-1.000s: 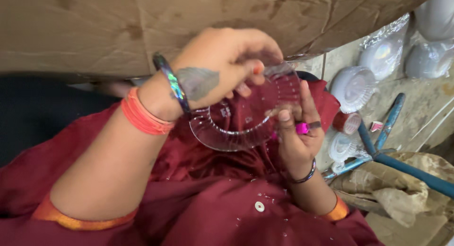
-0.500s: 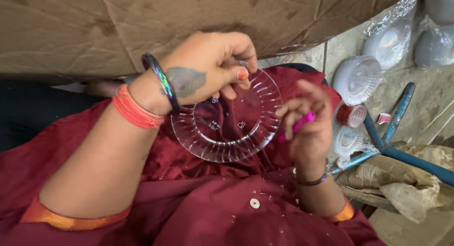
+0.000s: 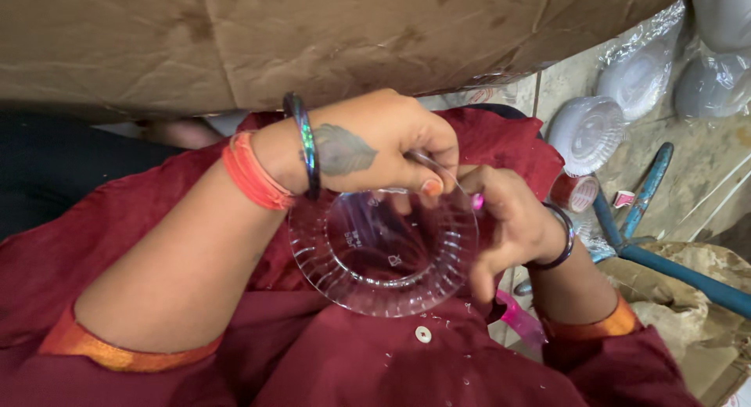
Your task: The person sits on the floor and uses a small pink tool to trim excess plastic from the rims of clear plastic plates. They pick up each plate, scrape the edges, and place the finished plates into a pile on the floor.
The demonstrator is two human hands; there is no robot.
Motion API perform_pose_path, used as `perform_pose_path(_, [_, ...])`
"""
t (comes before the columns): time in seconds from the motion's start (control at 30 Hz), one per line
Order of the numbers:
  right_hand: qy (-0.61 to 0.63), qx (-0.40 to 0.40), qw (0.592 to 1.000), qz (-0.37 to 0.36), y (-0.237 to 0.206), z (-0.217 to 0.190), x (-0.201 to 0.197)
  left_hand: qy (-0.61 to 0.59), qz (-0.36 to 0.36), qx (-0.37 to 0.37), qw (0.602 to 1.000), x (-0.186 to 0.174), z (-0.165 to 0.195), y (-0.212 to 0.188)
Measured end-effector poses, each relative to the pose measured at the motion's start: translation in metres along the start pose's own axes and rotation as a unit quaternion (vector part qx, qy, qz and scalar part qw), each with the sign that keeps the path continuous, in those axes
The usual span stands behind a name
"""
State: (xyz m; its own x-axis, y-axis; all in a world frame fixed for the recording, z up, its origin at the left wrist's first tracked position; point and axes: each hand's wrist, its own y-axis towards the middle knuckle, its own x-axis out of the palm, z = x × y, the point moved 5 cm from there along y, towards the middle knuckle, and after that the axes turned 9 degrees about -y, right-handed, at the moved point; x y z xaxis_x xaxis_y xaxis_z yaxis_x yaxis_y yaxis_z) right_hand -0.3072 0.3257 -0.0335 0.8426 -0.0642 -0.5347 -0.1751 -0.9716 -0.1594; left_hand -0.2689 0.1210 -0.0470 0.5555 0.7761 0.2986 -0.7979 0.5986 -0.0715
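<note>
Maroon cloth (image 3: 328,360) fills the near part of the view, draped over the person's lap, with a small white button (image 3: 423,334) on it and orange cuffs at both sleeves. Just above it a clear ribbed plastic plate (image 3: 383,254) is held over the lap, tilted slightly toward the camera. The left hand (image 3: 375,145) comes in from the left and curls over the plate's far rim, fingers pinched down on that edge; its wrist wears a dark shiny bangle (image 3: 303,145) and orange thread bands (image 3: 249,171). The right hand (image 3: 508,223) grips the plate's right rim, thumb pointing down beside the edge, and something pink (image 3: 476,201) shows between its fingers, too small to identify. A dark bracelet (image 3: 565,239) circles that wrist. To the right, on the floor, lie a blue metal frame (image 3: 649,219), a roll of tape (image 3: 575,192) and a stack of clear plates (image 3: 587,133) near it. Farther right sit bagged white plates (image 3: 637,75). Across the far side stretches brown cardboard (image 3: 313,39), stained in patches.
</note>
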Motion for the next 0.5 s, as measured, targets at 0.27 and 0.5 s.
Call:
perform_pose_path(0.27, [-0.026, -0.052, 0.998, -0.016, 0.026, -0.023, 0.004, -0.005, -0.023, -0.024, 0.999, 0.002, -0.008, 0.004])
perform_pose_path(0.5, [-0.258, -0.049, 0.965, 0.021, 0.02, -0.026, 0.006, 0.027, 0.011, -0.043, 0.999, -0.006, -0.007, 0.003])
